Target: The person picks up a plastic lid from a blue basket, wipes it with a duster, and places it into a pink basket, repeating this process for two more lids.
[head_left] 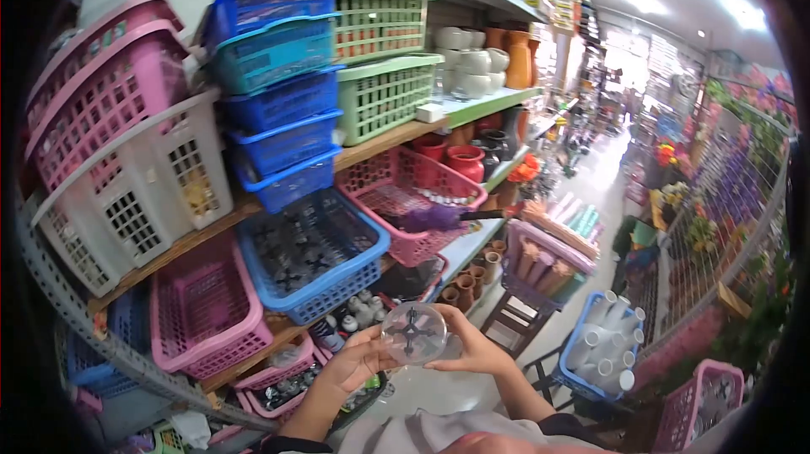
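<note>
A clear, round container-like piece with a dark cross-shaped pattern on its face is held up in front of my body. My left hand grips its left side with curled fingers. From the other side, my right hand closes around the right edge, thumb below and fingers above. Just beyond my hands stands a blue basket holding several clear pieces with similar dark crosses. Left of it sits a pink basket.
Stacked blue baskets, green baskets and a white basket fill the shelves. A pink basket holds a purple item. On the right, a blue crate of white cylinders stands near a wire rack with flowers.
</note>
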The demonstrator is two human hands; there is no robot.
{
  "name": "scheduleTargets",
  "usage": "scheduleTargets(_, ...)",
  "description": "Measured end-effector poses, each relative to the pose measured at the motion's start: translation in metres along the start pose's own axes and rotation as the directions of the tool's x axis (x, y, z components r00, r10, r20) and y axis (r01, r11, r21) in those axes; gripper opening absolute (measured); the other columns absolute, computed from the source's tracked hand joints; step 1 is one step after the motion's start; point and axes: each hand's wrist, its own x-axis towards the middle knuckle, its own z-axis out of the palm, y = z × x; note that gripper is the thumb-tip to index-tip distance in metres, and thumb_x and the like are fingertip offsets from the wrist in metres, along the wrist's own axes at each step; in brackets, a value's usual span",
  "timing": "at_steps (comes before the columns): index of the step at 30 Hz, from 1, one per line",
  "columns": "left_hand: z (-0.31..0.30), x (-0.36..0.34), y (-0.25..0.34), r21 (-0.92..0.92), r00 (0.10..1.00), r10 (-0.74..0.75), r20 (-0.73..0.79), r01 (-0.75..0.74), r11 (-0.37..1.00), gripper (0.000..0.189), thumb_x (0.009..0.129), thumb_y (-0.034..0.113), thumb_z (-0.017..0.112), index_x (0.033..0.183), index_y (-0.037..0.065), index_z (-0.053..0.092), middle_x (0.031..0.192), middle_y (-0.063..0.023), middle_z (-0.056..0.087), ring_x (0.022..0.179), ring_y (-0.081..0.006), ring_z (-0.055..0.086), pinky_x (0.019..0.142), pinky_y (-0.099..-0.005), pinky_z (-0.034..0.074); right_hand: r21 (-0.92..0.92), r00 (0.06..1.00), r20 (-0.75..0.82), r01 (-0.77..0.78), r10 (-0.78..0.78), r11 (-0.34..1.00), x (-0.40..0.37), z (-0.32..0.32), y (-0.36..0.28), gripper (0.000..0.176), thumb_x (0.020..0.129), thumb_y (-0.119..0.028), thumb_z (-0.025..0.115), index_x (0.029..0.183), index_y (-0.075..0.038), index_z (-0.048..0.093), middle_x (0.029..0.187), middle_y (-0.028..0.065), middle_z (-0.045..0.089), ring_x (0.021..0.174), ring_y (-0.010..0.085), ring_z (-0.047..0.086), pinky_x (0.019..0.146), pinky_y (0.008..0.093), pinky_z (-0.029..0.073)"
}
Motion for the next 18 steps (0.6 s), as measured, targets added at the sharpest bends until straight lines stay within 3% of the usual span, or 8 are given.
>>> scheduleTargets(3,-0.010,-0.022,0.007,-0.019,0.989,0.117,-0.086,-0.119,0.993,0.048,0.090,0.013,0.057,0.131,-0.004,0.038,0.121,-0.0156,0.056,0.109,-0.0259,0.059,0.095,-0.0393,0.048,-0.209,0.978,0.166,0.161,-0.128,0.965,0.041,-0.011,-0.013,0.093,0.067,-0.025,0.084,0.138,0.000,0.028,0.138,0.0157,0.037,0.129,0.0264,0.037,0.105,0.0369,0.033)
scheduleTargets(6,-0.021,-0.036,0.006,-0.018,0.962,0.194,-0.193,-0.201,0.979,0.044,0.090,0.011,0.055,0.129,-0.002,0.039,0.120,-0.0172,0.058,0.106,-0.0307,0.061,0.092,-0.0413,0.049,-0.438,0.964,0.098,0.265,-0.248,0.859,0.089,-0.034,-0.011,0.081,0.068,-0.028,0.082,0.132,-0.002,0.040,0.130,0.0166,0.045,0.121,0.0297,0.045,0.101,0.0382,0.037)
scheduleTargets(8,-0.026,-0.045,0.003,0.046,0.945,0.236,-0.228,-0.232,0.972,0.043,0.091,0.011,0.053,0.130,-0.001,0.038,0.121,-0.0189,0.057,0.107,-0.0321,0.060,0.094,-0.0431,0.048,-0.723,0.925,0.026,0.279,-0.378,0.632,0.123,-0.051,-0.010,0.065,0.071,-0.027,0.078,0.124,-0.004,0.047,0.124,0.0152,0.050,0.117,0.0310,0.048,0.096,0.0406,0.040)
scheduleTargets(10,-0.033,-0.051,-0.004,0.028,0.916,0.303,-0.263,-0.307,0.951,0.043,0.092,0.011,0.053,0.130,0.000,0.038,0.121,-0.0193,0.056,0.108,-0.0333,0.059,0.095,-0.0442,0.047,-0.932,0.954,-0.046,0.065,-0.295,0.356,0.154,-0.077,0.011,0.055,0.075,-0.030,0.075,0.117,-0.005,0.051,0.120,0.0127,0.053,0.114,0.0305,0.051,0.091,0.0423,0.043)
scheduleTargets(12,-0.043,-0.057,-0.012,0.017,0.900,0.312,-0.305,-0.322,0.946,0.042,0.092,0.012,0.053,0.130,0.000,0.039,0.120,-0.0183,0.057,0.108,-0.0334,0.059,0.095,-0.0441,0.047,-0.982,0.948,-0.175,-0.147,-0.265,0.120,0.178,-0.094,0.032,0.060,0.071,-0.044,0.074,0.113,-0.005,0.055,0.109,0.0141,0.057,0.107,0.0287,0.056,0.088,0.0413,0.046)
scheduleTargets(14,-0.042,-0.062,-0.015,0.008,0.882,0.322,-0.345,-0.340,0.940,0.041,0.093,0.013,0.053,0.130,0.001,0.040,0.119,-0.0174,0.058,0.109,-0.0335,0.059,0.095,-0.0439,0.047,-0.953,0.953,-0.301,-0.301,-0.006,0.016,0.195,-0.111,0.054,0.065,0.066,-0.046,0.075,0.113,-0.006,0.056,0.108,0.0170,0.060,0.101,0.0312,0.060,0.082,0.0428,0.050)
scheduleTargets(16,-0.032,-0.066,-0.015,0.013,0.860,0.352,-0.370,-0.374,0.927,0.039,0.094,0.017,0.052,0.128,0.002,0.042,0.116,-0.0151,0.060,0.109,-0.0328,0.059,0.095,-0.0436,0.048,-0.947,0.947,-0.320,-0.320,-0.028,0.007,0.203,-0.124,0.073,0.058,0.063,-0.043,0.077,0.104,-0.005,0.061,0.098,0.0177,0.065,0.090,0.0326,0.065,0.074,0.0437,0.052)
scheduleTargets(18,-0.042,-0.069,-0.023,0.018,0.838,0.361,-0.409,-0.388,0.921,0.036,0.094,0.018,0.052,0.127,0.003,0.043,0.115,-0.0144,0.060,0.109,-0.0319,0.059,0.094,-0.0432,0.048,-0.950,0.946,-0.306,-0.310,0.103,0.025,0.206,-0.126,0.065,0.046,0.065,-0.039,0.076,0.093,-0.005,0.064,0.091,0.0161,0.067,0.084,0.0316,0.067,0.071,0.0425,0.053)
